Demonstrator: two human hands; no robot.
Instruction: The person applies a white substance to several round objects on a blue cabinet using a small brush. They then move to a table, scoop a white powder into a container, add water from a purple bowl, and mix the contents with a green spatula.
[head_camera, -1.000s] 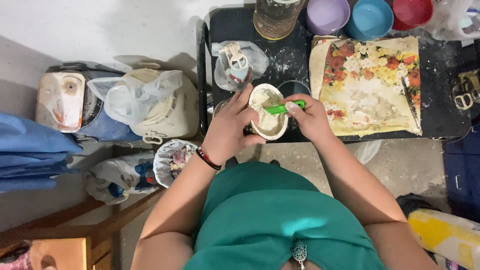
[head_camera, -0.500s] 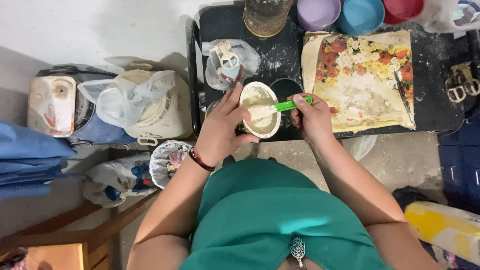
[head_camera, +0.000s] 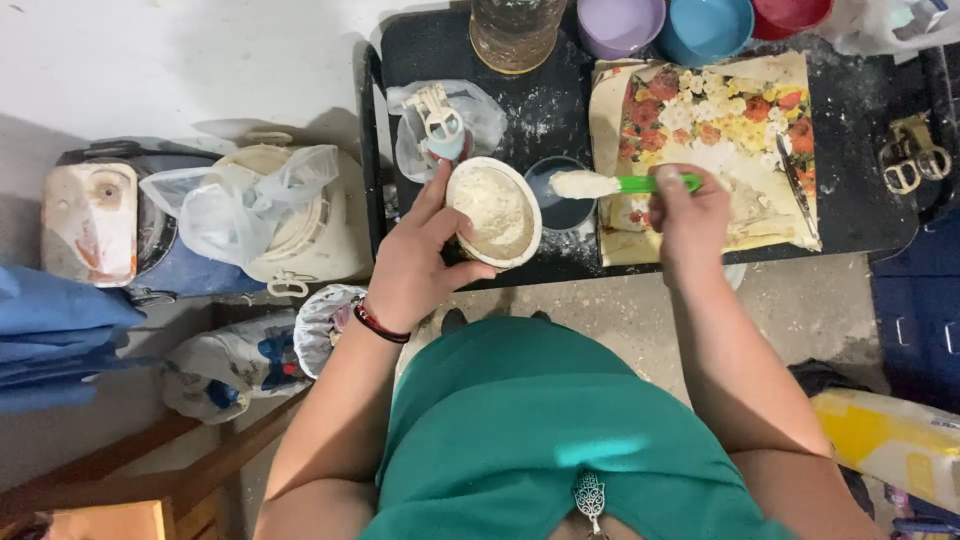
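A: What do the hands have?

B: The left hand (head_camera: 425, 255) wraps around a small round bowl (head_camera: 494, 212) of pale powder, fingers closed on its rim and side, holding it just above the near edge of the black table (head_camera: 860, 180). The right hand (head_camera: 690, 215) is pinched shut on the handle of a green spoon (head_camera: 625, 184).

A: Is the spoon loaded?

B: Yes, it carries a heaped scoop of the same whitish powder. The loaded end hangs over a small dark cup (head_camera: 560, 190) that stands on the table just right of the bowl.

A: So how far along does this look?

B: I'd judge mid-way. One scoop is out of the bowl and poised over the cup but not tipped in. The bowl still holds plenty of powder. How much the cup holds, I can't tell; its inside looks dark.

A: What else is around?

B: A floral-printed sheet (head_camera: 730, 110) dusted with white, right of the cup; a glass jar (head_camera: 515, 30) and purple (head_camera: 620, 22), blue (head_camera: 708, 25) and red (head_camera: 790, 12) bowls along the far edge; a bagged figurine (head_camera: 440, 125) behind the bowl. Powder is scattered over the tabletop.
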